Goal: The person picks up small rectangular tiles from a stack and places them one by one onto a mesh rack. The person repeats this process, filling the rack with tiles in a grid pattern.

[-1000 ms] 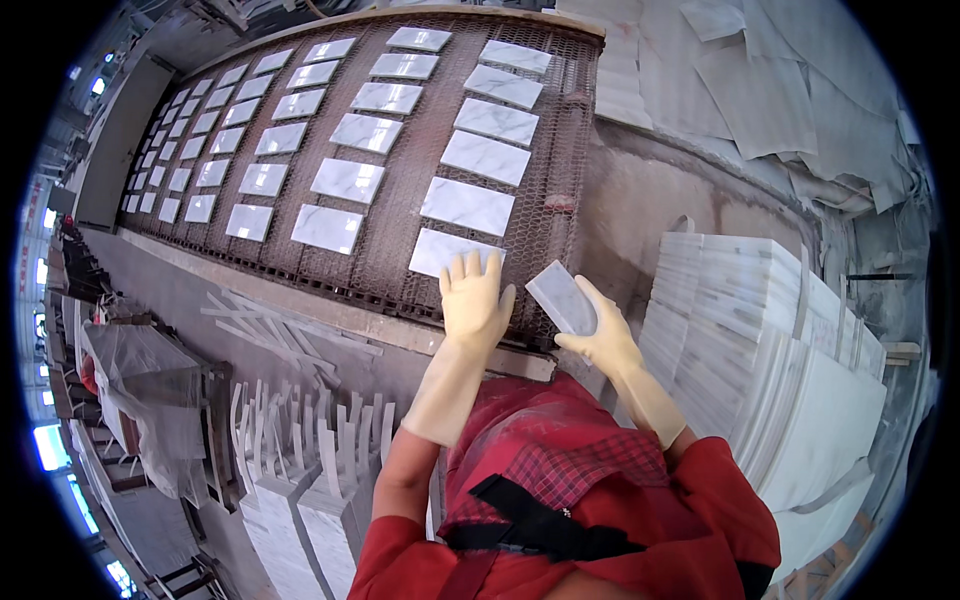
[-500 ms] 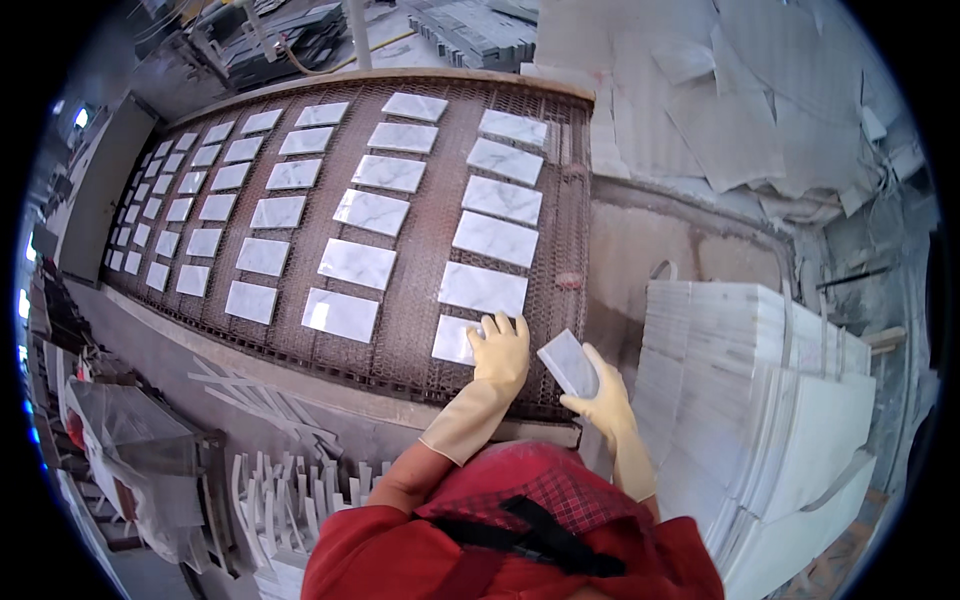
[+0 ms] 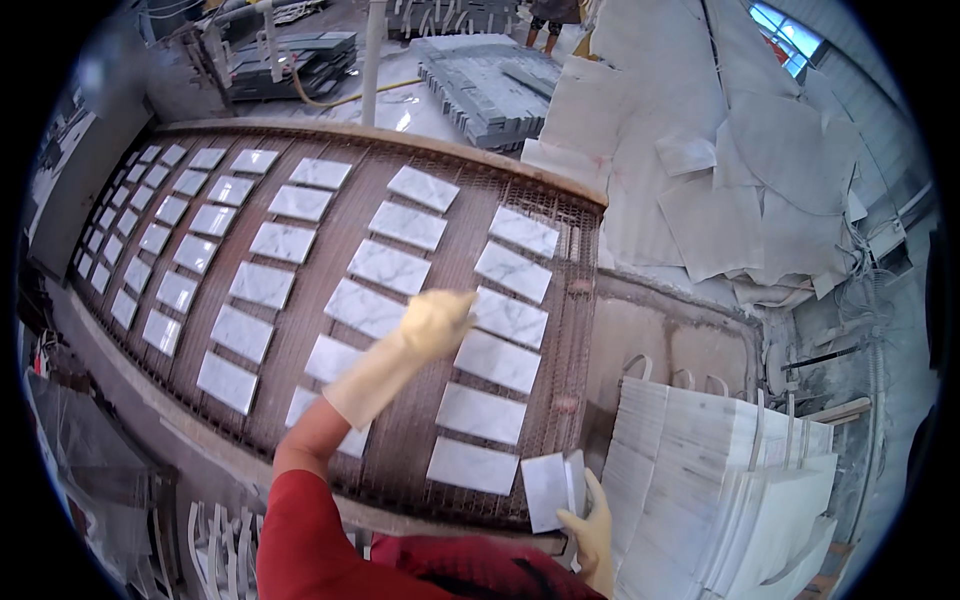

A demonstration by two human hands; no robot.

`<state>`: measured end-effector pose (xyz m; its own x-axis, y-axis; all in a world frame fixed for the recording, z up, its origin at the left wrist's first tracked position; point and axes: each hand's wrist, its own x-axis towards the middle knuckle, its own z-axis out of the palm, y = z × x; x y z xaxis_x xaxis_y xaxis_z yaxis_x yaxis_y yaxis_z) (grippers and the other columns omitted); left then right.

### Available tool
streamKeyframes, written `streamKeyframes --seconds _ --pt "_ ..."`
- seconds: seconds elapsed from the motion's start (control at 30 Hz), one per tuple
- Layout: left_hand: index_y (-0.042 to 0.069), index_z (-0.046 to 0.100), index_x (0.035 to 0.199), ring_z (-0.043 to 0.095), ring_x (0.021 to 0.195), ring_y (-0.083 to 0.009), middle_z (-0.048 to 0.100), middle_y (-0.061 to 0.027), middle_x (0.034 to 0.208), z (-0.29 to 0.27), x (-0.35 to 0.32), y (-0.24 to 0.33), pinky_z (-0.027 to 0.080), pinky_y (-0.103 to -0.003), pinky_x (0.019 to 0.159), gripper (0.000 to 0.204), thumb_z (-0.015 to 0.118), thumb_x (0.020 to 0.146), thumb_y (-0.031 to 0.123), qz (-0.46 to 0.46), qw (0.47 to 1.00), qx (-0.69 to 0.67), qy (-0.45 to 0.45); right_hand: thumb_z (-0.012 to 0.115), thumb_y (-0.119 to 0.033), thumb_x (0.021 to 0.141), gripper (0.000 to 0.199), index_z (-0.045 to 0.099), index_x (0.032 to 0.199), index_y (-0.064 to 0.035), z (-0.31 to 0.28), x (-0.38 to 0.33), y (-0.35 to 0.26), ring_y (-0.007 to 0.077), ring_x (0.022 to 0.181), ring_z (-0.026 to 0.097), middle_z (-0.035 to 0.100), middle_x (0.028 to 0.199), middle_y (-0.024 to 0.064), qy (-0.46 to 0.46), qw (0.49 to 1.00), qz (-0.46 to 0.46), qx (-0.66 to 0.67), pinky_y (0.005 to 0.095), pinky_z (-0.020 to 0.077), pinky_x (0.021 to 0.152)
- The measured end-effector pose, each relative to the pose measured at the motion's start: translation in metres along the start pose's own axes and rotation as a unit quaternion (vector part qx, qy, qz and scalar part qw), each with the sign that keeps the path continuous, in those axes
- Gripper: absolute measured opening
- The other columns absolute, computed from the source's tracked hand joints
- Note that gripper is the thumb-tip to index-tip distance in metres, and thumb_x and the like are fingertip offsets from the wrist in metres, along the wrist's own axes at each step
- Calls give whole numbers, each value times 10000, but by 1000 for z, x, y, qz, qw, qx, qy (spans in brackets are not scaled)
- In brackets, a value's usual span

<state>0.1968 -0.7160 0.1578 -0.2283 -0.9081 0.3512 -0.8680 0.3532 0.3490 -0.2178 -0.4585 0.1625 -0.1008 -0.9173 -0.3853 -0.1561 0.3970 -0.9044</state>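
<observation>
My left hand, in a cream rubber glove, reaches over the mesh conveyor belt. It is blurred, and its fingers are beside the left edge of a white marble tile in the nearest column. Whether they touch it I cannot tell. At the belt's near right corner, my gloved right hand is closed on marble tiles. Two appear fanned apart, one face up and the other tilted beside it. Rows of grey-veined tiles lie spaced across the belt; my left arm covers parts of some.
A stack of white slabs stands close on my right. The belt's wooden edge runs along the far side. Beyond are grey stone stacks, a pole and a person's legs. Pale sheets hang at the far right.
My left hand has moved from the nearest tile to farther up the column. In my right hand the tiles now show fanned apart. The view has tilted upward.
</observation>
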Motion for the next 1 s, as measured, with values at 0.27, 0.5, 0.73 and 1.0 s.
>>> streamKeyframes --seconds 0.27,0.5,0.73,1.0 --pt "128 522 1502 596 1276 -353 634 -153 1335 14 168 -136 457 -540 1080 651 755 894 121 -94 948 280 -119 933 -38 707 1083 427 1663 11 4 25 -10 319 1483 535 545 1620 179 -16 995 55 -76 425 421 1238" --pt "157 441 1626 507 1531 -317 563 -130 1603 20 241 -185 394 -543 1258 855 809 861 55 -103 866 368 -323 978 -92 665 1122 444 1644 33 7 38 -3 313 1533 479 528 1634 198 -11 994 104 -40 423 345 1286" --pt "135 507 1613 669 1372 -340 689 -137 1475 16 273 -197 535 -516 1127 857 818 817 61 -104 850 322 -403 941 -63 704 1137 361 1673 68 9 46 -8 318 1557 437 475 1669 199 -18 992 126 -13 432 289 1311" --pt "94 384 1698 610 1434 -339 628 -168 1542 13 280 -187 543 -443 1158 1098 913 736 126 -131 835 303 -439 962 -155 697 1108 431 1642 70 12 50 -18 316 1544 465 516 1643 207 -5 991 129 -16 423 309 1306"
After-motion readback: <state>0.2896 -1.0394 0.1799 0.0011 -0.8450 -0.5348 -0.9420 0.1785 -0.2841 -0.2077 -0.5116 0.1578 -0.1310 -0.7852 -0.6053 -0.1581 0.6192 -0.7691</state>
